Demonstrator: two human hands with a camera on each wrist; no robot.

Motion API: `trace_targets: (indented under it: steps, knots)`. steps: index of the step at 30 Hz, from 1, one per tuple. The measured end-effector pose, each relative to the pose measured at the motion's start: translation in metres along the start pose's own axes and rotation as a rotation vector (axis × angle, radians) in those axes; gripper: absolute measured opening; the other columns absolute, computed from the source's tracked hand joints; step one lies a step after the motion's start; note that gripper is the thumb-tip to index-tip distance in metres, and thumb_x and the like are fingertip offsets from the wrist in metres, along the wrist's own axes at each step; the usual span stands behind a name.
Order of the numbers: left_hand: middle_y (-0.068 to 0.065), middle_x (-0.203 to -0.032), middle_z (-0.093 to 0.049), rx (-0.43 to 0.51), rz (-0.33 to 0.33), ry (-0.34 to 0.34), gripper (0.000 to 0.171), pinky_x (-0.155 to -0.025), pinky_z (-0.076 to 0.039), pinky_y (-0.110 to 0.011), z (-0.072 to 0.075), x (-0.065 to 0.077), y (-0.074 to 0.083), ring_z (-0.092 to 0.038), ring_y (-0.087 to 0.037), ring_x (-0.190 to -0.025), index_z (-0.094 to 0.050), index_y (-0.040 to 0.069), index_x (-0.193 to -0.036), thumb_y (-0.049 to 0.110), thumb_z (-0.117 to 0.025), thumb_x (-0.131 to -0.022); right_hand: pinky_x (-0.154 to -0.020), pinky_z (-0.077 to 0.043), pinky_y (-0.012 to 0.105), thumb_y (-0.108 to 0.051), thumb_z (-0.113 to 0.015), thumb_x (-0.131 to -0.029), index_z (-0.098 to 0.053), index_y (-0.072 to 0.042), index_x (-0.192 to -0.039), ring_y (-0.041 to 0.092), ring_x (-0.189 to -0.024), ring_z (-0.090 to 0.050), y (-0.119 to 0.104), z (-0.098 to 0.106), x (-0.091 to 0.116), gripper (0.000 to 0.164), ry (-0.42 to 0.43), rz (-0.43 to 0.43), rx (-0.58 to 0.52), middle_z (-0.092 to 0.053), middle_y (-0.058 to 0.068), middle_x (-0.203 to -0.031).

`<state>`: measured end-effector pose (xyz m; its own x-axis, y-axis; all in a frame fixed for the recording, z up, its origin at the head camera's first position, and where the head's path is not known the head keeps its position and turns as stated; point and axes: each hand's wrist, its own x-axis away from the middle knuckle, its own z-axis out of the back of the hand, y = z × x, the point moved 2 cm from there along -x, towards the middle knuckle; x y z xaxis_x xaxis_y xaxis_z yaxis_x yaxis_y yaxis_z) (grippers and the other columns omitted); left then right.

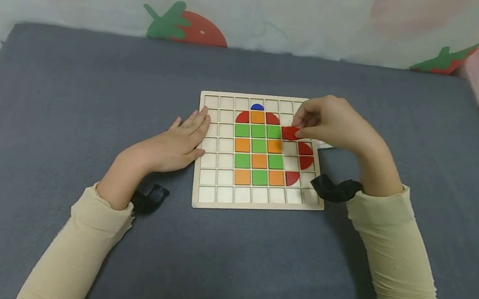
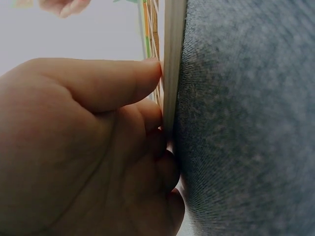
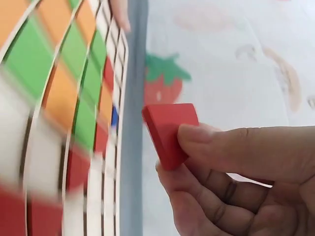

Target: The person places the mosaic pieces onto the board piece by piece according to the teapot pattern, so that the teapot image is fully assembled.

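Observation:
A pale wooden grid board (image 1: 225, 194) lies on the cloth, some of its cells filled with green, orange and red tiles, plus a blue piece (image 1: 257, 107) at the top. My right hand (image 1: 335, 123) pinches a red tile (image 3: 170, 130) between thumb and fingers over the board's upper right; the right wrist view shows it raised off the grid. Below it in that view, another red piece (image 3: 77, 169) sits in a cell beside green. My left hand (image 1: 173, 144) rests with extended fingers on the board's left edge, thumb touching the rim (image 2: 172, 64).
Red curved pieces (image 1: 305, 155) sit in cells along the board's right side. A printed sheet (image 1: 325, 145) peeks out from under the right edge. Grey cloth (image 1: 226, 261) covers the table, and a strawberry-patterned curtain (image 1: 255, 13) hangs behind.

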<state>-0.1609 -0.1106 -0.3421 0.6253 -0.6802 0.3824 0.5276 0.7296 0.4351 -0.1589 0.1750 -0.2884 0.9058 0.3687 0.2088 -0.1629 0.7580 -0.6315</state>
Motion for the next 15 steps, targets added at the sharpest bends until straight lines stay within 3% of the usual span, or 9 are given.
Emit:
trace_targets:
  steps: [7,15]
  knots:
    - [-0.017,-0.155,0.015,0.005,-0.003,0.006,0.066,-0.111,0.001,-0.053,-0.001,0.001,-0.001,0.011,-0.03,-0.142,0.004,-0.004,-0.148,0.021,-0.038,-0.103,-0.074,-0.05,0.031,0.003,-0.066,-0.083,-0.066,-0.002,-0.087,0.018,-0.079,-0.061,-0.036,-0.035,-0.042,0.006,-0.154,0.172,0.003,-0.066,0.007,-0.085]
    - [-0.016,-0.155,0.015,0.014,-0.011,0.007,0.066,-0.111,0.001,-0.053,-0.004,-0.001,-0.001,0.011,-0.029,-0.142,0.002,-0.003,-0.148,0.022,-0.038,-0.102,-0.07,-0.048,0.025,0.002,-0.065,-0.084,-0.07,-0.004,-0.083,0.015,-0.073,-0.059,-0.055,-0.068,-0.08,0.007,-0.284,0.314,-0.034,-0.066,0.004,-0.08]
